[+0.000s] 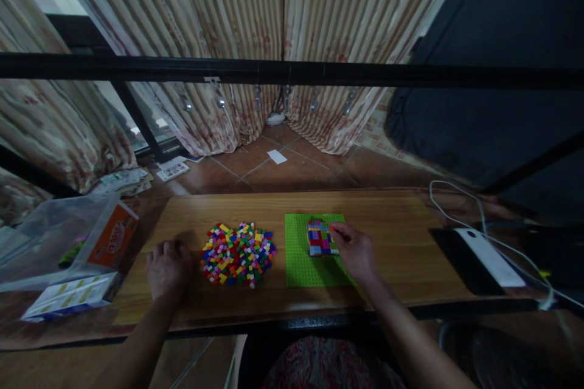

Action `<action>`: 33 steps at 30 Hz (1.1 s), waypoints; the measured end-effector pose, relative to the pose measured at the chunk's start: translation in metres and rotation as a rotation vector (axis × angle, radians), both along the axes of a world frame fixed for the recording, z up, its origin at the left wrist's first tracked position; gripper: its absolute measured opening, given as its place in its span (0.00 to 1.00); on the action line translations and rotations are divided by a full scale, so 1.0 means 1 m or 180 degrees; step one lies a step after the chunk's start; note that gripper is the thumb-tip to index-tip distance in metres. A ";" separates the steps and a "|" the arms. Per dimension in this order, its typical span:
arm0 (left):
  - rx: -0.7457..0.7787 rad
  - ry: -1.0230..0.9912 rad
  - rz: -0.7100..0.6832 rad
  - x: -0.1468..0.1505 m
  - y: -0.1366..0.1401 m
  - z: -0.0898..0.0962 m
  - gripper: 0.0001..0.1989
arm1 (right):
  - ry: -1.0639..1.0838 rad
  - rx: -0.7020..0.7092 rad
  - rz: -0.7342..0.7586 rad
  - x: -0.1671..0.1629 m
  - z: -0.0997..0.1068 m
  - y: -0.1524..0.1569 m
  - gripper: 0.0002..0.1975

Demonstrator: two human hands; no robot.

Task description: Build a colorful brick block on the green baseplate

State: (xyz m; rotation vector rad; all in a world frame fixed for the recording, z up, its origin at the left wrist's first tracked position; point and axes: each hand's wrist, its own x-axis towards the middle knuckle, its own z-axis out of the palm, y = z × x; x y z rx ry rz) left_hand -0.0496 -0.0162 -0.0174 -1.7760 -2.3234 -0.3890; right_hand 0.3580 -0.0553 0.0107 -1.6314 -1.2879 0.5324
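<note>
My right hand (356, 249) is at the right edge of a small block of stacked toy building bricks (320, 238), thumb and fingers pinched on a small orange-red brick (332, 228), mostly covered by the fingertips. The stacked block is multicoloured on top, with red, blue, yellow and purple pieces. It sits on a bright green studded baseplate (296, 267), whose right part is hidden under my hand. My left hand (168, 268) rests on the table, fingers curled under, just left of a loose pile of many-coloured bricks (238, 254).
The wooden table (401, 213) carries a black-and-white flat object (490, 257) and a white cable (483, 213) at right. At left are a clear plastic bin (45, 237) with an orange label and a white-and-blue box (70, 296). A black bar (292, 72) crosses ahead, before curtains.
</note>
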 end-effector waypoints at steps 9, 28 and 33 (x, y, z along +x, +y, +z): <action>-0.0133 0.0027 0.0101 0.001 0.002 0.002 0.20 | -0.0271 -0.0144 0.0099 0.018 -0.008 0.031 0.10; -0.0223 0.0002 0.0105 -0.001 0.004 0.001 0.20 | 0.0234 -0.0805 0.0740 0.019 -0.008 0.057 0.06; -0.0283 0.0027 0.0100 -0.003 0.005 -0.001 0.19 | 0.0373 -0.0941 0.0820 0.021 -0.007 0.061 0.07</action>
